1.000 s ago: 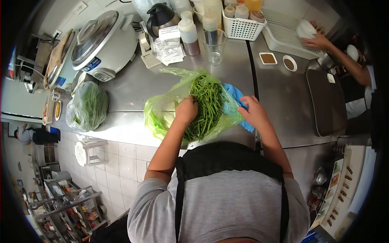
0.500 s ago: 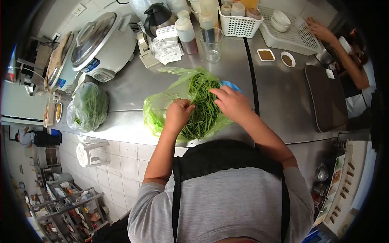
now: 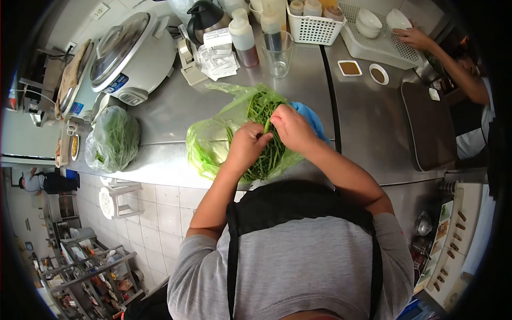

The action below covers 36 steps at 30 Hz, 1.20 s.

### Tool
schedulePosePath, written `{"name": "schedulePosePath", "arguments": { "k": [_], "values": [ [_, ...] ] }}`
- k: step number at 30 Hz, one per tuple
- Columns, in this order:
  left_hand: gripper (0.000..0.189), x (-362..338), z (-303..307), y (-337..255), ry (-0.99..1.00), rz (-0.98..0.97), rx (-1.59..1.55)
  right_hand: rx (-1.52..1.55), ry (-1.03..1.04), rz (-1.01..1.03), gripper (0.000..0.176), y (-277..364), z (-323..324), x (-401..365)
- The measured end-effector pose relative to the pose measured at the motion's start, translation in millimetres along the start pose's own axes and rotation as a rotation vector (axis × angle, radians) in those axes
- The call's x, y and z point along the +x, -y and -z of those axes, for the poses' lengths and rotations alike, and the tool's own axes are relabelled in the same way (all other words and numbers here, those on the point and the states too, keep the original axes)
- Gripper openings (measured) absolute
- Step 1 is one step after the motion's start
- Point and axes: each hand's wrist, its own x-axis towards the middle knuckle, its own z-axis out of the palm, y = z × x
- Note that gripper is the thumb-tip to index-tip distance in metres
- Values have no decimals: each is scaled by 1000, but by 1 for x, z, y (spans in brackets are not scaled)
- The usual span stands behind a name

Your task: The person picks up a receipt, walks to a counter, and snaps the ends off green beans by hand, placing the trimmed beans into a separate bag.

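Note:
An open green plastic bag [image 3: 213, 144] full of long green beans [image 3: 261, 109] lies on the steel counter [image 3: 170, 114] in front of me. My left hand [image 3: 246, 144] rests on the beans in the bag, fingers curled around some of them. My right hand [image 3: 288, 128] is beside it, pinching a bean stalk between thumb and fingers above the pile. A blue cloth [image 3: 312, 118] peeks out from under the bag behind my right hand.
A second tied bag of greens [image 3: 113, 140] sits to the left, near a rice cooker [image 3: 130, 56]. A glass [image 3: 278, 52], squeeze bottles [image 3: 242, 38], a white basket [image 3: 314, 26] and two sauce dishes [image 3: 352, 68] stand behind. Another person's hand [image 3: 413, 37] reaches into a white tray [image 3: 373, 45] of bowls.
My right hand moved from the bag's right side over the blue cloth onto the beans and closed on a stalk. My left hand shifted slightly right. The other person's hand moved about the tray.

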Motion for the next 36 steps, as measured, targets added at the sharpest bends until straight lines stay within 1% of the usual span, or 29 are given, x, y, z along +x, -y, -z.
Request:
{"name": "schedulePosePath", "arguments": {
  "k": [3,4,7,9,10,13,14,17,18,21,24,27,29,30,31,32,33,34,35,36],
  "values": [
    [14,1,-13,2,-42,93,-252,188,-65,17,10,6,-5,-3],
    [12,3,-9,6,-99,35,-227,232,-71,-45,10,4,-5,-3],
    [10,5,-1,17,-129,265,-540,340,-66,-234,11,-9,2,-2],
    [10,6,8,21,-186,257,-565,385,-35,-365,11,-12,9,-1],
    [10,6,11,23,-209,261,-576,288,-21,-274,11,-11,9,-1],
    [10,5,14,22,-249,270,-599,-20,79,107,15,-19,2,-4],
    [10,5,15,21,-252,269,-591,-19,167,57,18,-18,2,-6],
    [10,7,17,15,-264,254,-638,-9,383,-120,17,-10,1,-8],
    [10,6,18,13,-269,251,-664,-25,348,-64,15,-8,0,-8],
    [11,4,19,13,-272,244,-706,-51,325,-99,14,-4,-1,-8],
    [12,2,21,14,-263,235,-730,-76,403,-110,14,6,1,-8],
    [17,-2,22,11,-243,188,-741,-59,275,-114,12,9,-4,-10],
    [22,-7,27,7,-211,135,-697,79,93,-84,11,6,-11,-9],
    [24,-10,27,16,-148,94,-706,126,-13,-72,11,1,-11,-9],
    [24,-13,25,20,-106,48,-715,204,-57,-112,8,-2,-12,-8],
    [24,-18,20,20,-109,69,-736,201,-81,-140,8,0,-10,-7],
    [24,-23,17,12,-158,167,-771,212,-98,-131,9,4,-9,-7],
    [23,-28,15,18,-200,228,-819,214,-110,-93,10,5,-10,-8],
    [21,-30,12,21,-289,269,-908,214,-108,-66,10,8,-9,-9],
    [20,-33,11,29,-279,227,-973,213,-105,-41,10,8,-13,-11]
  ]
}}
